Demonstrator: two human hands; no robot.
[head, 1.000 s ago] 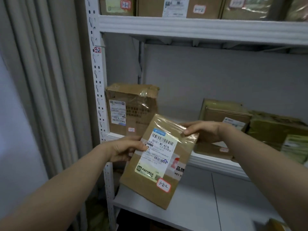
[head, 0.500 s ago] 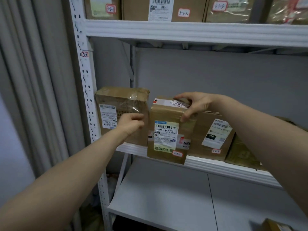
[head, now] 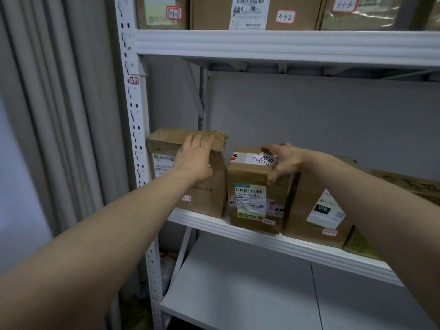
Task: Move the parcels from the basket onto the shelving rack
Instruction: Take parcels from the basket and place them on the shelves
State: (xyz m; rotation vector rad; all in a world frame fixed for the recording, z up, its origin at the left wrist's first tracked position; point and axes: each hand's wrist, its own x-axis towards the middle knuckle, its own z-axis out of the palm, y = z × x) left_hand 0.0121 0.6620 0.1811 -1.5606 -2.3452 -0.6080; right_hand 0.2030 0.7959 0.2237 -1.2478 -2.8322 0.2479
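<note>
On the middle shelf (head: 202, 222) of the rack, our parcel (head: 257, 198) is standing upright, long axis vertical, barcode label facing us. It's wedged between the taller box (head: 209, 194) on its left and the 010 box (head: 314, 210) on its right. It touches the 010 box, and there's only a sliver of gap on the other side.

Our right hand (head: 283, 160) is the one doing the work. Its fingers are curled over the top right corner with the thumb down on the front face, so it's got a proper grip. Our left hand (head: 195, 158) lies flat, fingers straight, across the top front of the taller box. It holds nothing and looks to be steadying that one.

The parcel's bottom front edge looks right at the shelf lip, maybe a touch over, so we'd guess the next nudge is straight back. There's depth behind it before the back wall (head: 309, 115), and loads of headroom under the upper beam (head: 285, 44). Sideways there's basically nothing, so any twist would probably knock a neighbour. The basket isn't in view.
</note>
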